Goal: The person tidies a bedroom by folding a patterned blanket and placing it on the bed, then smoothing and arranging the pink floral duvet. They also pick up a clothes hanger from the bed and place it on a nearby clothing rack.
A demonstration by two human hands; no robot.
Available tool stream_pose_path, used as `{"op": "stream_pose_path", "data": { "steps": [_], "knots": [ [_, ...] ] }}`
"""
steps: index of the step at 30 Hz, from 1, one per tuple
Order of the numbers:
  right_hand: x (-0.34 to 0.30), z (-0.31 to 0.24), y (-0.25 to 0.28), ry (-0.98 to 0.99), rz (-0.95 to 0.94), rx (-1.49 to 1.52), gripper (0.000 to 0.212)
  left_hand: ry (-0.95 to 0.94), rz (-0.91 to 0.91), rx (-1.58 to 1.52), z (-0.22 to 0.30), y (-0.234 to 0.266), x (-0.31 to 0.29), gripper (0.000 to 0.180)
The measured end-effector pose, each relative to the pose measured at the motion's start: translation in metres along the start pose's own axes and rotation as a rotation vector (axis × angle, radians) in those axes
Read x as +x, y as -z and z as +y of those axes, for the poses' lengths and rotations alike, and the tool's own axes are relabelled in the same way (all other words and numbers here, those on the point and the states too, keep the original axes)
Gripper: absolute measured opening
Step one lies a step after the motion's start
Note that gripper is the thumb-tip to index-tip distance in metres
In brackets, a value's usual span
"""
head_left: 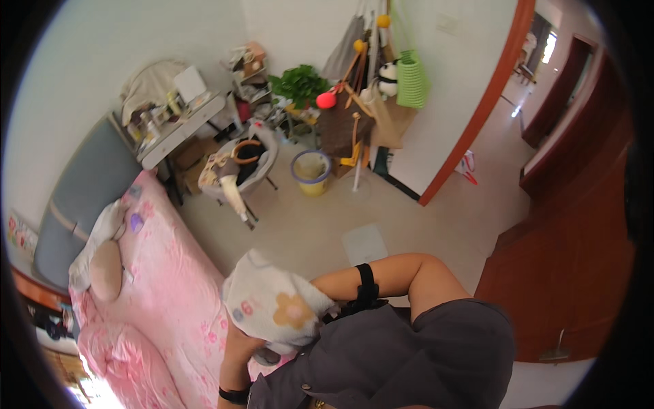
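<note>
A white fleece cloth (272, 300), bunched up and printed with a tan flower and small pink and grey shapes, is held close in front of my dark shirt. My left hand (242, 344) grips its lower left side, with part of the fingers covered by the folds. A dark grey bit shows beneath the cloth by that hand. My right forearm reaches across to the cloth's right side, and the right hand's fingers are hidden behind it. Black bands circle both of my forearms.
At left is a bed (170, 273) with pink bedding. Beyond it stand a dressing table (184, 129), a chair (255, 167) with things on it, and a yellow bin (312, 178). A pale flat square (364, 244) lies on the floor. Bags hang by the doorway; a red-brown wooden surface (565, 286) is at right.
</note>
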State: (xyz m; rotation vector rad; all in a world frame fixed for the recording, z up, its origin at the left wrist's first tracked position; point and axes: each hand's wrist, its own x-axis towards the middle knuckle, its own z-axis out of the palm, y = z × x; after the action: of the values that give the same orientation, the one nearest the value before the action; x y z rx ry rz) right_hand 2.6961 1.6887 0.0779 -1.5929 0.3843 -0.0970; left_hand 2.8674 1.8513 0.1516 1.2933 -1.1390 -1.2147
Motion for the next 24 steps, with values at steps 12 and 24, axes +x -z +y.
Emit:
{"op": "stream_pose_path", "data": {
  "steps": [12, 24],
  "knots": [
    [-0.264, -0.073, 0.368, -0.120, 0.763, -0.179, 0.018, 0.050, 0.055, -0.418, 0.042, -0.128, 0.127, 0.057],
    [-0.516, -0.092, 0.759, -0.643, 1.763, -1.925, 0.056, 0.131, 0.240, -0.417, 0.074, -0.269, 0.291, 0.063]
  ]
}}
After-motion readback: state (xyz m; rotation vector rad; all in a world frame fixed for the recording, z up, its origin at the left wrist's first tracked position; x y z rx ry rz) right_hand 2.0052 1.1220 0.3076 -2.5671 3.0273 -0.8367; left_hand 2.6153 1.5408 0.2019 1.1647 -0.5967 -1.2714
